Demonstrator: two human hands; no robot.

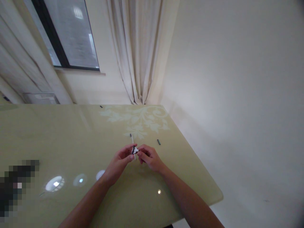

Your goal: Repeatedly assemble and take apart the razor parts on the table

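Note:
My left hand [123,158] pinches a small black-and-white object [135,150] between thumb and fingers. It is too small for me to make out its kind. On its right side, the bent fingers of my right hand [149,157] close at its edge, thumb against forefinger. Behind the object runs a thin white stick with a dark head [132,138], much like a toothbrush. Its middle is hidden by the object, and its lower end shows just below. To the right of my hands lies a small dark oblong piece [159,142].
The glossy pale green table [190,177] has a white leaf pattern near its far corner. Another small dark piece [101,106] lies at the far edge. A pixelated dark shape [16,183] is at the left. A wall [237,95] borders the right side, and curtains [137,53] hang behind.

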